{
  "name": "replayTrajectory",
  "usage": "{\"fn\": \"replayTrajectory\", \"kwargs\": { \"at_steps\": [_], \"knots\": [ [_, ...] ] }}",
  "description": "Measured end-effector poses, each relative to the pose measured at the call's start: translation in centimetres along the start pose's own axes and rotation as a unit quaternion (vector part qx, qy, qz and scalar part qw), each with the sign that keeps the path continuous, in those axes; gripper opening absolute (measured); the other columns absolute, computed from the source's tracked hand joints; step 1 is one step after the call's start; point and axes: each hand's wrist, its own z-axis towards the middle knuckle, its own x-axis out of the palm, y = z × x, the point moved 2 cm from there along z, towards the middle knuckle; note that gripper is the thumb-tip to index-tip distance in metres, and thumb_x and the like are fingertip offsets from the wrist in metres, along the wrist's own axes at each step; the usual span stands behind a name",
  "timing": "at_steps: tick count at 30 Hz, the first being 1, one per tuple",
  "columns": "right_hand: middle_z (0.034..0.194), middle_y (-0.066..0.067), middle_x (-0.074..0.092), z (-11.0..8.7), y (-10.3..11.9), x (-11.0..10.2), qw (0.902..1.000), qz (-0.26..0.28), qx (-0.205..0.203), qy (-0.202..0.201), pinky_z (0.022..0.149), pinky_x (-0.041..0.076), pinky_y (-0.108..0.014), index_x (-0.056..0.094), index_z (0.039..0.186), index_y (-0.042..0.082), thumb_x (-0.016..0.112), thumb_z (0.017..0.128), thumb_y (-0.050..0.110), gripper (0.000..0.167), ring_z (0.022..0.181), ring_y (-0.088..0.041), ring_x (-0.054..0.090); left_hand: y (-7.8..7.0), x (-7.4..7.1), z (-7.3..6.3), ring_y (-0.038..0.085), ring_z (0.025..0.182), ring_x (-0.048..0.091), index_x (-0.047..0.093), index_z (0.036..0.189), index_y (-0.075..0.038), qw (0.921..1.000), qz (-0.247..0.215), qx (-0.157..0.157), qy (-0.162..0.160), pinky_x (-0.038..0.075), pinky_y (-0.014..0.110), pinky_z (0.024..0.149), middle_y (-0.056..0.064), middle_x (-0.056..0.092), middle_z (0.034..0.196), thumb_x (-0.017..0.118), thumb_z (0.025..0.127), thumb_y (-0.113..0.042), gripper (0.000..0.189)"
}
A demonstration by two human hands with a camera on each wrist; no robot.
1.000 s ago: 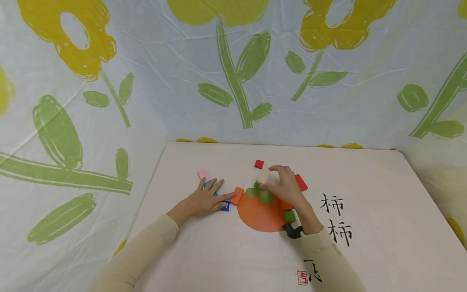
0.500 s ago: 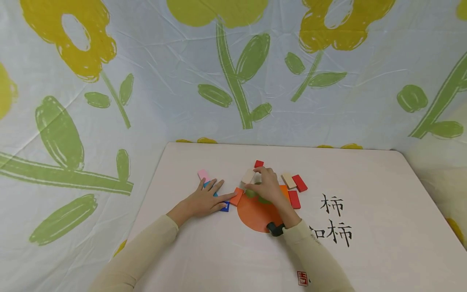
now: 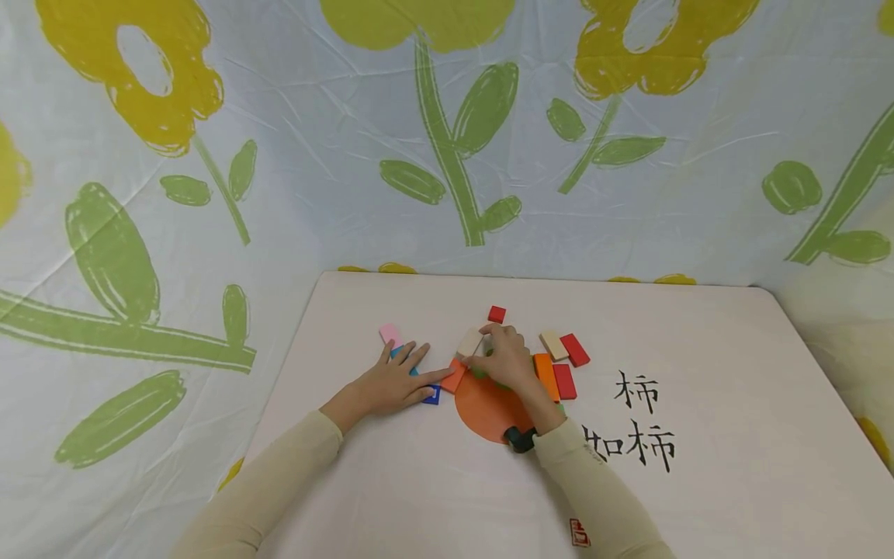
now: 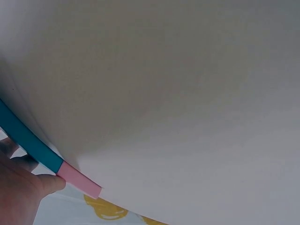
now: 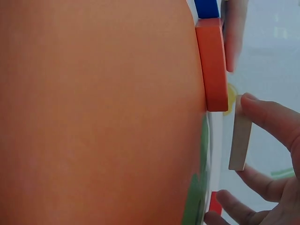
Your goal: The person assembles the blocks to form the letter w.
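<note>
My left hand [image 3: 387, 384] lies with fingers spread over a row of wooden blocks at the left. Beneath and beside the fingers show a light blue block [image 4: 33, 140], a dark blue block [image 3: 433, 396] and an orange block [image 5: 213, 65], whose edge the index finger reaches. A pink block [image 3: 389, 335] adjoins the light blue one at the row's far end. My right hand [image 3: 510, 361] pinches a beige wooden block [image 5: 240, 136] between thumb and fingers. In the head view, that block's near end is right by the far end of the orange block.
One small red block [image 3: 497, 314] lies beyond the right hand. Right of that hand are a second beige block [image 3: 555, 345], two red blocks [image 3: 575, 350] and an upright orange block [image 3: 546, 378]. The tabletop [image 3: 733, 373] bears a printed orange persimmon and black characters.
My right hand has carried the beige block leftward and slightly toward me, up to the orange block, uncovering the blocks at the right. The left hand has stayed in place.
</note>
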Motion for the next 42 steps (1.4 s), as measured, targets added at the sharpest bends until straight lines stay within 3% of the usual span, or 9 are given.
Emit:
{"fn": "replayTrajectory", "kwargs": {
  "at_steps": [5,16,25,34,42],
  "knots": [
    [0.13,-0.022,0.051,0.23,-0.14,0.37,0.9995,-0.031,0.007,0.002,0.096,0.038,-0.059,0.059,0.13,0.008,0.083,0.081,0.045,0.066,0.116,-0.04,0.045,-0.05,-0.02,0.02,0.043,0.148,0.017,0.015,0.158,-0.047,1.0,0.003,0.004,-0.004,0.013,0.07,0.111,0.018,0.016,0.164,0.025,0.105,-0.059,0.056],
    [0.137,-0.023,0.048,0.59,-0.02,0.49,0.9977,-0.064,0.016,0.014,0.099,0.036,-0.059,0.06,0.13,0.009,0.084,0.078,0.046,0.068,0.123,-0.042,0.04,0.04,0.07,0.1,0.044,0.148,0.017,0.015,0.158,-0.048,1.0,0.003,0.004,-0.007,0.012,0.07,0.111,0.017,0.016,0.164,0.025,0.105,-0.059,0.055],
    [0.138,-0.024,0.047,0.68,0.06,0.35,0.9975,-0.067,0.009,0.02,0.098,0.035,-0.061,0.062,0.129,0.009,0.083,0.079,0.048,0.067,0.124,-0.043,0.039,0.03,0.06,0.2,0.044,0.148,0.017,0.015,0.158,-0.047,1.0,0.002,0.006,-0.007,0.013,0.071,0.111,0.018,0.017,0.164,0.025,0.105,-0.059,0.055],
    [0.138,-0.023,0.047,0.38,0.08,0.36,0.9993,-0.037,0.008,0.003,0.096,0.035,-0.06,0.066,0.127,0.01,0.073,0.092,0.033,0.042,0.124,-0.043,0.039,0.03,0.14,0.16,0.044,0.147,0.019,0.019,0.158,-0.047,0.9999,-0.002,0.004,-0.016,0.014,0.071,0.11,0.018,0.02,0.163,0.027,0.105,-0.059,0.055],
    [0.137,-0.023,0.048,0.46,-0.04,0.58,0.9994,-0.029,0.009,-0.014,0.096,0.035,-0.061,0.067,0.127,0.012,0.074,0.09,0.032,0.042,0.124,-0.043,0.039,-0.03,-0.06,0.14,0.044,0.147,0.021,0.02,0.158,-0.046,0.9998,0.006,0.003,-0.018,0.015,0.071,0.11,0.018,0.022,0.163,0.029,0.105,-0.058,0.055]
  ]
}}
